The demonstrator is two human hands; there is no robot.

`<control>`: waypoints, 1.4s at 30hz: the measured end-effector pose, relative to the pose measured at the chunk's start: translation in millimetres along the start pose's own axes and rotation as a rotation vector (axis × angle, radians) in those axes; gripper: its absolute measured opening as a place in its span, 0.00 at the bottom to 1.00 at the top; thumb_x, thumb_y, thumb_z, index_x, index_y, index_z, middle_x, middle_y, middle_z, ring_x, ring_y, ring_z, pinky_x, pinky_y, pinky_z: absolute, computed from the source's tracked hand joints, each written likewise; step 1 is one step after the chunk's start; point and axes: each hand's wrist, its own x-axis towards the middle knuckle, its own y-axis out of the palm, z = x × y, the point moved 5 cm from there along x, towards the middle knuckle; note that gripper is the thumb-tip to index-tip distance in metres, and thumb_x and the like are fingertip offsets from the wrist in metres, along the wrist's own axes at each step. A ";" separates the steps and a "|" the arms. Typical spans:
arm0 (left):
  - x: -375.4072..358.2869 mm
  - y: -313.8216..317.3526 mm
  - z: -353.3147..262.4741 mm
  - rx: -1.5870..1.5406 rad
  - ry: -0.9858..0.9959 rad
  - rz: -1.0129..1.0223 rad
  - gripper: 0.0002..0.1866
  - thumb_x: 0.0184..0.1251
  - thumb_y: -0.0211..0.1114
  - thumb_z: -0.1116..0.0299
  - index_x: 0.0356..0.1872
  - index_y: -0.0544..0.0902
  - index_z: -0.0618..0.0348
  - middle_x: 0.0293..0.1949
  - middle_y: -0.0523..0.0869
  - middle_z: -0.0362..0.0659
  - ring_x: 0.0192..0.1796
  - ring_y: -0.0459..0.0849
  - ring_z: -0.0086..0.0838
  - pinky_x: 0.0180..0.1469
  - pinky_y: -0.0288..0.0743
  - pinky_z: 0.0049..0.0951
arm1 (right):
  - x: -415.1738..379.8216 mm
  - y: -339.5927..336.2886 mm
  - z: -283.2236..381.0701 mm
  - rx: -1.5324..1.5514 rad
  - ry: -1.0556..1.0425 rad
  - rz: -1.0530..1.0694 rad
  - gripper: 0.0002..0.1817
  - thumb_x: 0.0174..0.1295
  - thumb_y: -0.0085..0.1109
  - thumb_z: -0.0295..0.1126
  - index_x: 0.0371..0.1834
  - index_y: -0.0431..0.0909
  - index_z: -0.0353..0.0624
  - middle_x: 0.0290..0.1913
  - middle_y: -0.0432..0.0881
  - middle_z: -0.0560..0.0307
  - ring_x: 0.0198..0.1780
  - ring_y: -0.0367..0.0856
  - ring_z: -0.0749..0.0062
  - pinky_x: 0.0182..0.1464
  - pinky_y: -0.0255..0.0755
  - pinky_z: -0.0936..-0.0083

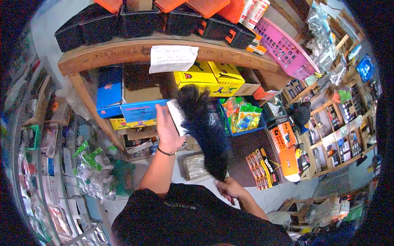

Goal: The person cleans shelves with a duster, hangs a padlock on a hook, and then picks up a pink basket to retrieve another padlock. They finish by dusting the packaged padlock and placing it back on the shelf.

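My right hand (230,187) grips the lower end of a black feather duster (209,141), its fingers wrapped round the handle. The dark, fluffy head slants up and left and is smeared by motion. Raised to the left of it, my left hand (168,130) wears a dark wristband and holds a white flat piece (177,117), perhaps a box or card. The duster's upper part overlaps the right edge of this piece. Behind my left fingers stands a blue open box (143,112) on the shelf.
Yellow boxes (196,78) and a blue bin (245,130) of bagged goods sit ahead. A wooden shelf edge (123,51) with a paper note (173,58) runs above, under black bins (141,22). Orange packages (286,143) stand right; plastic bags (96,172) hang left.
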 end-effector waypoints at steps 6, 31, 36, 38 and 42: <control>2.7 -9.9 9.2 0.109 0.020 -0.081 0.34 0.60 0.41 0.41 0.58 0.63 0.58 0.54 0.71 0.49 0.53 0.72 0.41 0.53 0.68 0.44 | -21.2 -21.5 25.0 0.054 -0.044 -0.097 0.26 0.55 0.51 0.55 0.13 0.65 0.45 0.09 0.63 0.65 0.10 0.58 0.80 0.12 0.51 0.79; 9.6 46.7 88.2 0.145 0.142 -0.042 0.37 0.59 0.37 0.37 0.58 0.63 0.59 0.56 0.69 0.49 0.57 0.68 0.44 0.54 0.66 0.42 | 24.0 -131.9 0.0 -0.188 -0.251 0.316 0.26 0.58 0.47 0.53 0.12 0.68 0.43 0.10 0.66 0.64 0.09 0.63 0.77 0.12 0.56 0.75; 4.3 55.2 93.9 0.174 0.048 0.334 0.38 0.59 0.37 0.37 0.58 0.61 0.61 0.58 0.65 0.51 0.55 0.68 0.50 0.50 0.66 0.55 | 43.6 -145.6 -18.1 -0.275 -0.298 0.279 0.30 0.57 0.45 0.56 0.11 0.69 0.40 0.10 0.69 0.59 0.11 0.68 0.75 0.14 0.60 0.75; 5.8 48.3 92.4 -0.008 0.167 -0.011 0.39 0.58 0.37 0.36 0.57 0.62 0.62 0.56 0.68 0.51 0.55 0.68 0.50 0.53 0.65 0.49 | 53.0 -155.2 -27.4 -0.227 -0.184 0.280 0.30 0.57 0.45 0.56 0.11 0.71 0.39 0.10 0.69 0.59 0.11 0.67 0.75 0.14 0.61 0.74; 10.4 40.2 99.6 0.578 0.091 0.159 0.37 0.58 0.38 0.36 0.59 0.61 0.55 0.56 0.68 0.52 0.57 0.67 0.49 0.55 0.62 0.53 | 26.6 -139.7 -2.4 -0.656 -0.314 0.390 0.29 0.56 0.47 0.56 0.09 0.69 0.42 0.11 0.67 0.61 0.11 0.66 0.78 0.13 0.60 0.77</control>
